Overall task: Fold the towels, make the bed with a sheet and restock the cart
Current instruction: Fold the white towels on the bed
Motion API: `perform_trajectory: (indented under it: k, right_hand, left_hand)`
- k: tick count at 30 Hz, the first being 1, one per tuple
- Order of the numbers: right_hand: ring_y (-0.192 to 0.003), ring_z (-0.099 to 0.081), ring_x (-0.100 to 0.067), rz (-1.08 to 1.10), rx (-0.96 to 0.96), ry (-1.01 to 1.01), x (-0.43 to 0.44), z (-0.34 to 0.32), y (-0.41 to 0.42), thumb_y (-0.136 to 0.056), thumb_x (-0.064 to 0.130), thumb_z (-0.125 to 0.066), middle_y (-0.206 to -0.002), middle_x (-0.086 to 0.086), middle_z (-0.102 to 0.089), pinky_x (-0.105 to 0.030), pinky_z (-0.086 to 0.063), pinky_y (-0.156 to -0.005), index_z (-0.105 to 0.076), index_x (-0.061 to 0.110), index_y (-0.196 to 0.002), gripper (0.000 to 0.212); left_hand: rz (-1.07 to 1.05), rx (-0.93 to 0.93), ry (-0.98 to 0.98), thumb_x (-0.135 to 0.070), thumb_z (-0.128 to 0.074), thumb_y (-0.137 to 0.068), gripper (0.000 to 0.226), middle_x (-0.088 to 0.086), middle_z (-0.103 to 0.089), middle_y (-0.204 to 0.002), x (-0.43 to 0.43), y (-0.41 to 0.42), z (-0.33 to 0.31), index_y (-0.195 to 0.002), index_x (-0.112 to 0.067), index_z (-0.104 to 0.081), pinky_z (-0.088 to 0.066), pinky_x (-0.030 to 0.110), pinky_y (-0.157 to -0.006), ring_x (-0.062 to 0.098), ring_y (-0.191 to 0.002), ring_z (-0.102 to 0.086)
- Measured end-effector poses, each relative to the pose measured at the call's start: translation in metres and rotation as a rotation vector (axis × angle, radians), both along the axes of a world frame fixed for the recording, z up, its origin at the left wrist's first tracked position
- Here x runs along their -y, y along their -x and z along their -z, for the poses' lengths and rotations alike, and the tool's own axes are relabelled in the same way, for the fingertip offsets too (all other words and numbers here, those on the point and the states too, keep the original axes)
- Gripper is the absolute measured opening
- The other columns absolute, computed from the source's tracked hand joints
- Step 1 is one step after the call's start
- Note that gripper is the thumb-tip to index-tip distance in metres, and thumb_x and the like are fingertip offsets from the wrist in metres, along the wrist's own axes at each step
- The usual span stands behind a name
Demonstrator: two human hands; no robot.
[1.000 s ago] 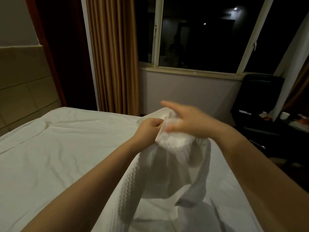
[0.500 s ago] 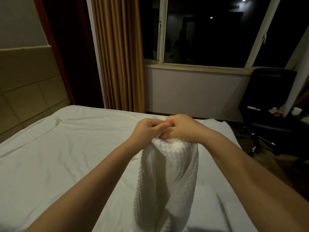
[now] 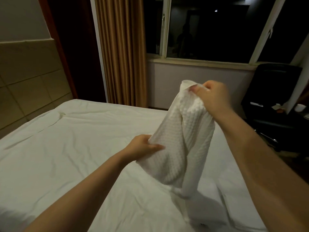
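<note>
Fingers (image 3: 195, 89) of our right hand (image 3: 214, 96) pinch a top corner of the towel (image 3: 180, 141) up high, our left hand (image 3: 143, 145) grips its lower edge, the cloth dangles over the bed (image 3: 66, 148), so we're on the towel fold and next need the edges pulled square.

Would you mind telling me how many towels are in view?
1: a white waffle towel held up over the bed, right hand gripping its top, left hand its lower edge. Others may lie outside the frame.
</note>
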State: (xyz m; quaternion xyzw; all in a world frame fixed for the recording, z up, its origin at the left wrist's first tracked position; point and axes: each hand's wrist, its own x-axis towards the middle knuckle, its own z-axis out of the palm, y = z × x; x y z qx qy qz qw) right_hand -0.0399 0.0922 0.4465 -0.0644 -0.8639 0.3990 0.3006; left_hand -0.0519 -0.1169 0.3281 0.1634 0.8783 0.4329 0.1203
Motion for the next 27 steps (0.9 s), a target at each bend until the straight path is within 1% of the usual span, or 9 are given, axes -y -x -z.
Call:
perform_trajectory:
  k: [6, 10, 13, 15, 17, 19, 21, 24, 27]
  right_hand:
    - [-0.069, -0.048, -0.017, 0.109, -0.069, 0.053, -0.014, 0.008, -0.004, -0.090, 0.033, -0.063, -0.062, 0.001, -0.048, -0.027, -0.034, -0.057, -0.056, 0.009, -0.073, 0.030]
    - [-0.061, -0.043, -0.009, 0.134, -0.100, 0.089, -0.005, 0.022, -0.003, -0.091, 0.033, -0.061, -0.065, 0.002, -0.049, -0.010, -0.031, -0.049, -0.051, 0.012, -0.069, 0.032]
    - [-0.056, -0.039, -0.002, 0.074, -0.097, 0.059, 0.015, 0.033, -0.001, -0.092, 0.030, -0.060, -0.061, 0.008, -0.045, -0.007, -0.032, -0.048, -0.053, 0.009, -0.075, 0.028]
    - [-0.058, -0.041, -0.003, 0.044, -0.087, 0.045, 0.027, 0.038, 0.003, -0.093, 0.029, -0.059, -0.062, 0.008, -0.046, -0.007, -0.033, -0.049, -0.053, 0.010, -0.077, 0.025]
    - [-0.064, -0.046, -0.011, 0.025, -0.064, 0.031, 0.033, 0.041, 0.006, -0.094, 0.026, -0.057, -0.068, 0.006, -0.050, -0.013, -0.034, -0.052, -0.054, 0.011, -0.080, 0.021]
    - [-0.080, -0.051, -0.014, 0.009, -0.047, 0.036, 0.034, 0.047, 0.006, -0.096, 0.020, -0.053, -0.084, 0.004, -0.056, -0.011, -0.033, -0.056, -0.059, 0.012, -0.091, 0.012]
    - [-0.088, -0.050, -0.011, 0.003, -0.086, 0.021, 0.037, 0.052, 0.000, -0.098, 0.015, -0.048, -0.095, 0.004, -0.056, -0.003, -0.033, -0.059, -0.061, 0.008, -0.104, 0.016]
    - [-0.079, -0.050, -0.010, -0.039, -0.173, -0.041, 0.052, 0.062, -0.014, -0.099, 0.015, -0.047, -0.090, 0.005, -0.055, -0.005, -0.033, -0.058, -0.059, 0.007, -0.111, 0.019]
    - [-0.063, -0.050, -0.003, -0.099, -0.196, -0.061, 0.074, 0.072, -0.030, -0.099, 0.022, -0.047, -0.081, 0.010, -0.054, 0.000, -0.037, -0.056, -0.056, 0.012, -0.112, 0.019]
  left_hand:
    - [-0.082, 0.071, -0.144, -0.024, -0.062, -0.090, 0.019, 0.011, -0.069, -0.089, 0.005, -0.002, 0.005, -0.089, -0.007, -0.069, -0.054, 0.041, -0.081, 0.025, -0.083, -0.066]
    - [-0.028, -0.098, -0.163, -0.025, -0.055, -0.094, 0.032, 0.010, -0.059, -0.070, 0.002, -0.018, -0.030, -0.077, 0.002, -0.060, -0.044, 0.036, -0.060, 0.022, -0.065, -0.054]
    - [0.070, -0.196, -0.167, -0.028, -0.054, -0.094, 0.029, 0.013, -0.065, -0.085, -0.006, -0.037, -0.064, -0.087, -0.002, -0.064, -0.051, 0.040, -0.073, 0.029, -0.081, -0.062]
    - [0.125, -0.095, -0.286, -0.030, -0.052, -0.094, 0.032, 0.021, -0.066, -0.095, -0.006, -0.044, -0.080, -0.094, -0.001, -0.065, -0.053, 0.042, -0.080, 0.036, -0.089, -0.064]
    - [0.137, 0.074, -0.441, -0.029, -0.050, -0.095, 0.034, 0.023, -0.067, -0.092, 0.000, -0.046, -0.088, -0.093, -0.001, -0.067, -0.054, 0.040, -0.078, 0.036, -0.084, -0.066]
    - [0.049, 0.204, -0.604, -0.028, -0.050, -0.095, 0.031, 0.013, -0.069, -0.080, 0.009, -0.042, -0.091, -0.087, -0.005, -0.069, -0.055, 0.032, -0.073, 0.026, -0.076, -0.067]
    - [-0.093, 0.271, -0.714, -0.028, -0.054, -0.095, 0.029, 0.010, -0.065, -0.077, 0.014, -0.033, -0.089, -0.083, -0.006, -0.068, -0.049, 0.032, -0.069, 0.026, -0.077, -0.062]
    - [-0.219, 0.217, -0.599, -0.028, -0.055, -0.095, 0.027, 0.008, -0.064, -0.076, 0.004, -0.025, -0.081, -0.084, -0.007, -0.068, -0.049, 0.031, -0.067, 0.027, -0.079, -0.062]
    - [-0.230, 0.092, -0.364, -0.032, -0.058, -0.092, 0.026, 0.012, -0.068, -0.088, -0.016, -0.025, -0.077, -0.091, -0.010, -0.070, -0.056, 0.043, -0.083, 0.031, -0.092, -0.065]
